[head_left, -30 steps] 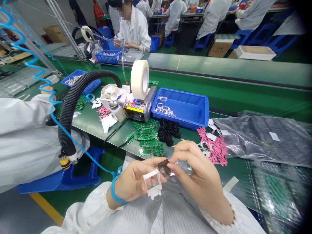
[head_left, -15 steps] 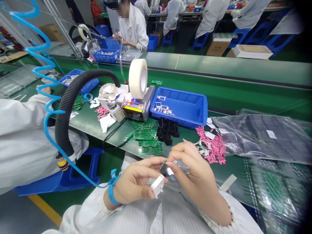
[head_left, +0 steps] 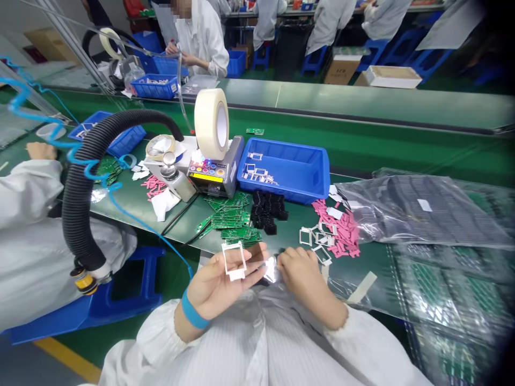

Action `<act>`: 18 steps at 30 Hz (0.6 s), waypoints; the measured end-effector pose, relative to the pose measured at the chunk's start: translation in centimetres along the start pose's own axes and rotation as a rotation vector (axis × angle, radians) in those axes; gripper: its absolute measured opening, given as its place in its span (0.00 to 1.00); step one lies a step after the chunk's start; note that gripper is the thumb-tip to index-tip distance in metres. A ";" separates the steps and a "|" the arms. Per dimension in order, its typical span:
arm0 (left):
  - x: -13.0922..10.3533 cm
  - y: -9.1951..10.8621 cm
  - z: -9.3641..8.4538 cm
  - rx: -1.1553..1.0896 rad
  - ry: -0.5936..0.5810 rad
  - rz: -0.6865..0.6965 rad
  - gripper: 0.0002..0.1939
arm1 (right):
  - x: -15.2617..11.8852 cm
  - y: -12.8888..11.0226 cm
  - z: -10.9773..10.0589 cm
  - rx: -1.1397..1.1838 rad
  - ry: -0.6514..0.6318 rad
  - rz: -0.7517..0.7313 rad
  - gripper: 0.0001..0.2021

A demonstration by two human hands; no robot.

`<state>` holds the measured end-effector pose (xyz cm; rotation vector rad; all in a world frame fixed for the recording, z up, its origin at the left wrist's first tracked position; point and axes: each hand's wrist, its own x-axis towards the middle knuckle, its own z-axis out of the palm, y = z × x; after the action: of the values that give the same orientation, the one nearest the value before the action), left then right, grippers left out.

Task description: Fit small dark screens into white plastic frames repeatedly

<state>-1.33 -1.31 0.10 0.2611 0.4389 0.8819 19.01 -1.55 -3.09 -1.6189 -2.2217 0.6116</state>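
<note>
- The frame (head_left: 236, 275) is in the left hand (head_left: 213, 295); the right hand (head_left: 303, 271) is to its right.
- Beyond the hands, circuit boards (head_left: 231, 217) lie just left of small blocks (head_left: 265, 212).
- Behind the blocks stands a bin (head_left: 300, 176), more frames (head_left: 259, 172) at its left end.
- Left of the bin, a tape roll (head_left: 208, 123) sits atop a machine (head_left: 213, 186).
- Right of the blocks, strips (head_left: 346, 233) lie before a plastic bag (head_left: 418, 214).
</note>
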 end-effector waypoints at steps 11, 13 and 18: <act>-0.7 0.0 1.4 0.024 -0.128 -0.041 0.16 | 1.3 -3.5 -6.3 0.317 0.156 -0.395 0.17; -0.7 0.0 1.3 0.045 -0.123 -0.038 0.17 | 1.8 -3.6 -6.2 0.276 0.161 -0.408 0.14; -0.6 -0.1 1.2 0.055 -0.074 -0.035 0.19 | 2.4 -3.4 -5.4 0.298 0.166 -0.403 0.12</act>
<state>-1.00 -1.91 1.31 0.3343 0.3981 0.8240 18.14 0.63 3.29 -1.0019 -2.1268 0.6295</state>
